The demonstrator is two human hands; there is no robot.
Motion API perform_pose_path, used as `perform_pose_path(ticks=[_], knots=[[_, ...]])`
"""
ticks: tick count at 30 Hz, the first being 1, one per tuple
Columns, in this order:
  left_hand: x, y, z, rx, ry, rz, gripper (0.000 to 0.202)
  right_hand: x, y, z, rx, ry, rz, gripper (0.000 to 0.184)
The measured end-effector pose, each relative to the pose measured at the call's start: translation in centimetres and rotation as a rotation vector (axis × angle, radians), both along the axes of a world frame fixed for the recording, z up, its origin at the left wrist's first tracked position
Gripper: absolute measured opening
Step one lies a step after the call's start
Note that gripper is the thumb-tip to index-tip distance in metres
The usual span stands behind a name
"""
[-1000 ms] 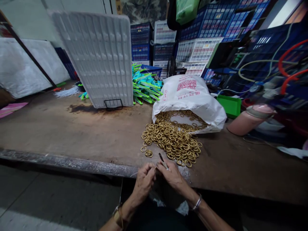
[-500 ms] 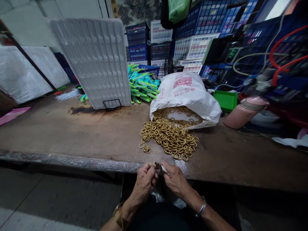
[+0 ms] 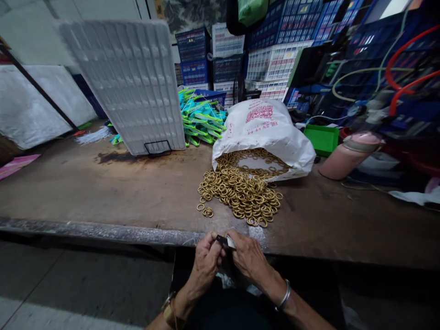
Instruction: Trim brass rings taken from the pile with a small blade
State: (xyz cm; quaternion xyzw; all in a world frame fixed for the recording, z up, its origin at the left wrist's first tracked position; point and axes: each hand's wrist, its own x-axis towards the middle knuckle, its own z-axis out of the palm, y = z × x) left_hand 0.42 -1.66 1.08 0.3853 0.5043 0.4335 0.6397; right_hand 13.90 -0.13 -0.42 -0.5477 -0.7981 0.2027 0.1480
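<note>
My left hand (image 3: 207, 257) is closed in a pinch at the table's front edge, and what its fingertips hold is mostly hidden. Facing it, my right hand (image 3: 250, 256) is closed around a small flat dark tool (image 3: 222, 240) with a pale side; its exact kind is unclear. The tool's dark end meets the left fingertips, and a speck of gold shows just above it. Beyond both hands lies a heap of gold-coloured rings (image 3: 245, 192), spilling from the mouth of a white sack (image 3: 264, 123) with red print. A few rings lie apart at the heap's left.
An upright translucent ribbed panel (image 3: 127, 87) stands on the wooden table (image 3: 85, 192) at the left. Behind it are bright green and blue plastic pieces (image 3: 201, 119). To the right are a green tray (image 3: 322, 140) and a pink bottle (image 3: 347, 158). Stacked crates (image 3: 268, 62) fill the back.
The dark tool has turned, showing more of its flat length between my hands. Both hands stay close together at the table edge. The view has shifted slightly.
</note>
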Motion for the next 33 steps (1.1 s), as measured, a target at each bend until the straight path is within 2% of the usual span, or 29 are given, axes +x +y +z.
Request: perform_pose_path(ticks=[4,7,10,14,18,23,29,33], knots=[[-0.3,-0.8,0.3,0.002,-0.058,-0.054,0.031,0.4,1.1,-0.2,0.019,-0.094,-0.048,0.021],[-0.5,-1.3,0.2,-0.036,-0.229,-0.101,0.027,0.2,2.5,-0.4,0.079,-0.077,-0.092,0.019],[-0.9,-1.1,-0.2,-0.090,-0.408,-0.027,0.027,-1.0,4.2,-0.5,0.147,-0.006,-0.085,0.018],[-1.9,-0.4,-0.7,-0.131,-0.455,0.051,0.026,-3.4,6.7,-0.3,0.111,0.029,-0.165,0.013],[-2.9,0.0,-0.6,-0.168,-0.521,0.096,0.018,-5.2,8.4,0.1,0.019,-0.073,-0.204,0.011],[-3.7,0.5,-0.8,-0.224,-0.641,0.138,0.020,-6.0,9.2,0.1,0.016,-0.159,-0.192,0.016],[-4.0,1.6,-1.6,-0.260,-0.645,0.225,0.021,-5.8,9.7,-0.1,-0.023,-0.128,-0.205,0.015],[-3.6,2.1,-1.5,-0.229,-0.550,0.203,0.027,-5.4,9.7,-0.4,0.004,-0.037,-0.194,0.010]])
